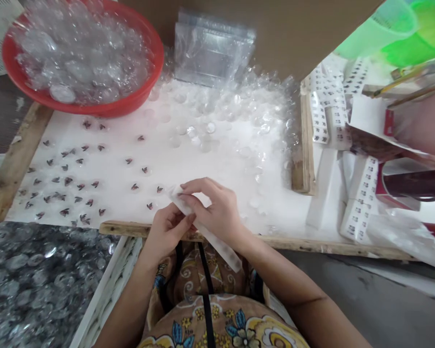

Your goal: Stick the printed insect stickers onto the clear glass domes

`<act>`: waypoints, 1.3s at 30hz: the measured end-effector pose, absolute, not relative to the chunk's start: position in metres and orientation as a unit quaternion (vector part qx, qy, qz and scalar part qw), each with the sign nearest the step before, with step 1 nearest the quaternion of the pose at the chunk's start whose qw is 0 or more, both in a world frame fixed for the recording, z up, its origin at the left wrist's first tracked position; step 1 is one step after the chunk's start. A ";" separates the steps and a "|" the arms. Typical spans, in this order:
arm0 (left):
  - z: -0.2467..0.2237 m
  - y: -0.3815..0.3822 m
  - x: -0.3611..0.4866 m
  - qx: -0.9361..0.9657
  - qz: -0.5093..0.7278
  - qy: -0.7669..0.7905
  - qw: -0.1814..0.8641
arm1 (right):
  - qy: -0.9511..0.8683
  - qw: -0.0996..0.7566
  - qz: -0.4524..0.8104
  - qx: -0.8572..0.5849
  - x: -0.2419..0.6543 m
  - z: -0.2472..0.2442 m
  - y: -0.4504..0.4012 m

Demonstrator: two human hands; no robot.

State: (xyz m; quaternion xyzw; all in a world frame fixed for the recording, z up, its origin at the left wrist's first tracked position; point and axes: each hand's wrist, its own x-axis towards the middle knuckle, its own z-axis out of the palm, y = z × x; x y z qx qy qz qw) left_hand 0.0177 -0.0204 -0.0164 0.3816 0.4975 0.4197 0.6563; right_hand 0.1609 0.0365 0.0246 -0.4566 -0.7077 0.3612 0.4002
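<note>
A long whitish strip [220,247], which looks like sticker backing, runs slantwise between my hands over the table's front edge. My left hand [170,229] is closed on its lower side, thumb and fingers pinching it. From above, my right hand [215,205] pinches the strip's upper end between thumb and forefinger. Any sticker at the fingertips is too small to make out. Left of my hands lie several clear discs with small dark printed marks [68,181]. Beyond them, plain clear discs [210,127] are scattered on the white surface.
A red basin [145,92] heaped with clear plastic pieces stands back left. Wooden strips [304,145] edge the white board. Printed sticker strips [358,203] and a dark red mug [413,183] are at right. Below left, many clear pieces [39,285] fill a container. A cardboard box [275,34] stands behind.
</note>
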 end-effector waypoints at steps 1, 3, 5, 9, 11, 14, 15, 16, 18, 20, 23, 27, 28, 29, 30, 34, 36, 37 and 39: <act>-0.016 -0.021 0.018 0.380 0.420 0.501 0.655 | -0.683 0.417 0.386 -0.458 0.171 0.025 0.041; -0.015 -0.021 0.018 0.380 0.416 0.505 0.654 | -0.618 0.438 0.422 -0.498 0.195 0.023 0.055; -0.015 -0.022 0.018 0.380 0.413 0.506 0.655 | -0.568 0.417 0.423 -0.570 0.220 0.014 0.070; -0.018 -0.022 0.019 0.374 0.414 0.505 0.658 | -0.556 0.304 0.423 -0.648 0.253 -0.009 0.086; -0.019 -0.022 0.019 0.374 0.414 0.506 0.658 | -0.557 0.271 0.431 -0.656 0.256 -0.017 0.086; -0.020 -0.022 0.019 0.378 0.418 0.507 0.652 | -0.553 0.262 0.426 -0.667 0.253 -0.021 0.086; -0.019 -0.022 0.019 0.380 0.418 0.507 0.651 | -0.553 0.261 0.422 -0.669 0.252 -0.022 0.086; -0.019 -0.022 0.019 0.382 0.418 0.505 0.651 | -0.555 0.260 0.417 -0.671 0.251 -0.021 0.087; -0.018 -0.022 0.018 0.384 0.417 0.504 0.652 | -0.560 0.256 0.411 -0.672 0.251 -0.021 0.089; -0.018 -0.022 0.018 0.383 0.415 0.503 0.654 | -0.567 0.248 0.403 -0.674 0.250 -0.022 0.091; -0.021 -0.022 0.018 0.379 0.412 0.503 0.658 | -0.592 0.229 0.372 -0.677 0.246 -0.025 0.091; -0.023 -0.023 0.017 0.374 0.409 0.501 0.665 | -0.668 0.210 0.275 -0.659 0.238 -0.026 0.086; -0.023 -0.022 0.017 0.373 0.409 0.500 0.667 | -0.681 0.206 0.258 -0.654 0.237 -0.026 0.085; -0.023 -0.022 0.017 0.371 0.409 0.498 0.668 | -0.689 0.200 0.247 -0.651 0.236 -0.026 0.084; -0.022 -0.022 0.017 0.369 0.411 0.496 0.670 | -0.695 0.194 0.242 -0.649 0.235 -0.026 0.083; -0.021 -0.022 0.017 0.370 0.415 0.492 0.670 | -0.719 0.169 0.212 -0.640 0.234 -0.025 0.084; -0.021 -0.022 0.018 0.372 0.417 0.492 0.668 | -0.734 0.168 0.190 -0.630 0.233 -0.026 0.084; -0.021 -0.022 0.018 0.372 0.419 0.492 0.667 | -0.742 0.168 0.182 -0.623 0.233 -0.026 0.084; -0.020 -0.022 0.019 0.373 0.424 0.493 0.662 | -0.756 0.166 0.178 -0.608 0.233 -0.027 0.084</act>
